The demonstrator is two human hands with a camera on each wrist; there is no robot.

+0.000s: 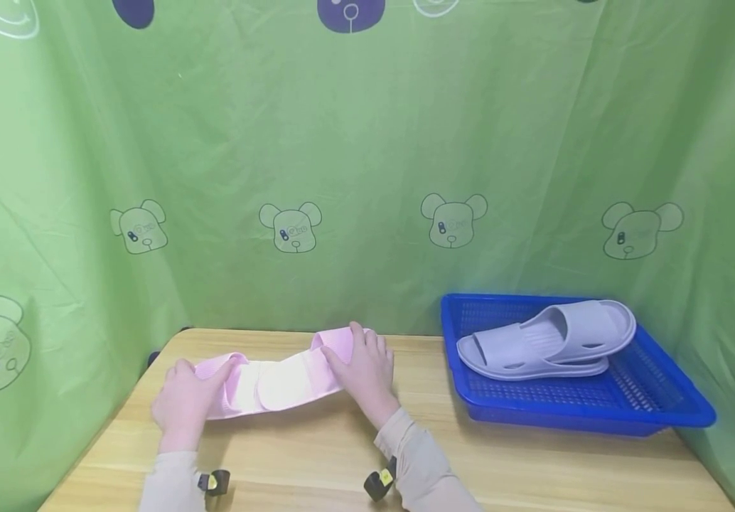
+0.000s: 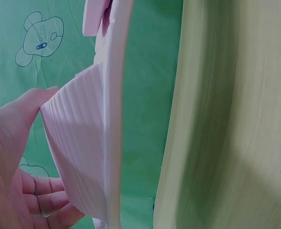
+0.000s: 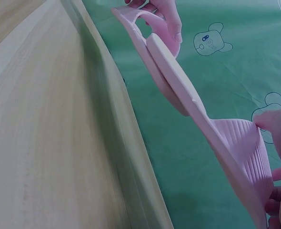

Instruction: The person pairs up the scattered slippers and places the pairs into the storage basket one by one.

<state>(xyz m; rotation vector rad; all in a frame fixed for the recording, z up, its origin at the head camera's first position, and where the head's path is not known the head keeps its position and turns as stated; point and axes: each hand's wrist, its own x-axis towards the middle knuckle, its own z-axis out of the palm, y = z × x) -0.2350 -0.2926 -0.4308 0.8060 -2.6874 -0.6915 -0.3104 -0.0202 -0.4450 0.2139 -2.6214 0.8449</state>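
Pink slippers (image 1: 283,384) held above the table (image 1: 303,462)

We see wood grain below the left hand (image 1: 183,400) and right hand (image 1: 365,373); beyond them hangs a green curtain (image 1: 367,128) printed with animal faces (image 1: 291,230). Right of the right hand, a blue basket (image 1: 581,421) holds grey slippers (image 1: 543,345). Between the hands we find the pink slippers, overlapping end to end, the left grasping one strap (image 2: 78,143), the right the other.
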